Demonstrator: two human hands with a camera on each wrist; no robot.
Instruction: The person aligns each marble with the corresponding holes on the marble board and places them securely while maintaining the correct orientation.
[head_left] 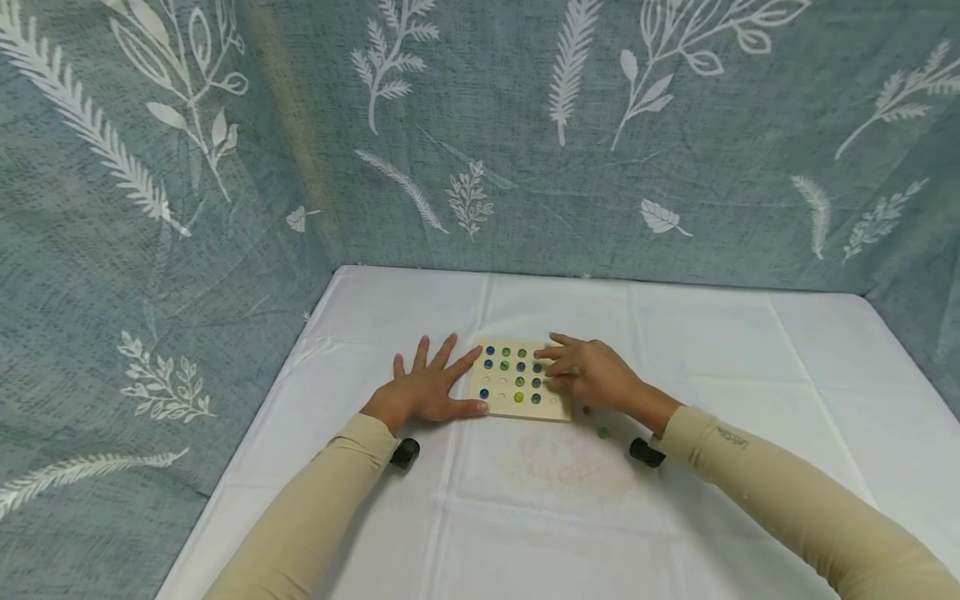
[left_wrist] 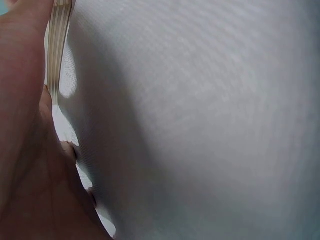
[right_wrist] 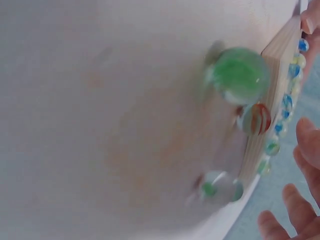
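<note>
A pale wooden board point(head_left: 498, 410) with rows of round hollows lies on the table, many hollows filled with blue and green glass marbles. My left hand point(head_left: 429, 387) lies spread beside it, index fingertip and thumb touching the board's left edge. Over the board's right side hovers my right hand point(head_left: 596, 372), its fingers apart and partly hiding the hollows there. No marble shows between those fingers point(right_wrist: 295, 202) in the right wrist view. Beside the board lie a green marble point(right_wrist: 242, 75), a red-striped marble point(right_wrist: 254, 119) and a clear marble with green point(right_wrist: 216, 186).
A white cloth point(head_left: 525, 533) covers the table, with folds and a faint brownish stain. Black wrist devices point(head_left: 405, 453) sit under both wrists. Grey-green curtains point(head_left: 480, 150) with white leaf prints hang behind and to the left.
</note>
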